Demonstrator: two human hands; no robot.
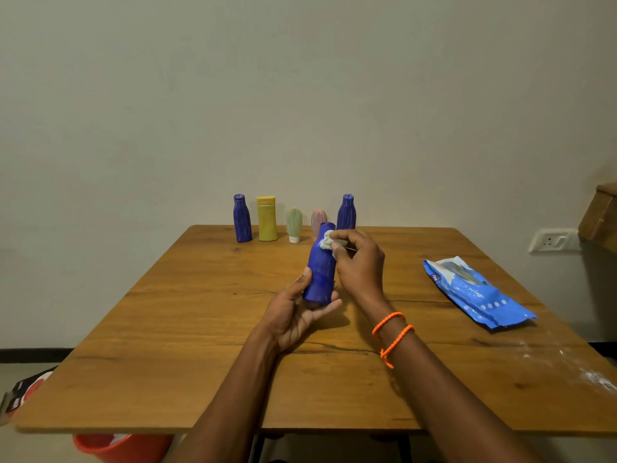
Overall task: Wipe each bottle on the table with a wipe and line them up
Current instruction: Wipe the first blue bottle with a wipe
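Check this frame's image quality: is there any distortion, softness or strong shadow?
Head view: wide-angle bowing curves the table edges; the far row of bottles looks soft and smeared; lighting is dim and even, with a faint shadow under the left hand; mild glare on the wipes pack.

This looks like a room in a home, probably a spare or lightly furnished one. A bare, pale painted wall (300, 95) rises directly behind a wood-grain counter (200, 329), with a dark skirting strip (33, 354) along the wall's foot to the left of the counter. A white wall socket (552, 240) sits to the right of the counter, just below a wooden ledge (599, 212) that juts in at the frame edge. An orange plastic bucket (123, 446) stands under the counter's near left corner. On the counter lie household toiletry bottles (267, 218) and a blue pack of wipes (477, 292), everyday domestic goods.
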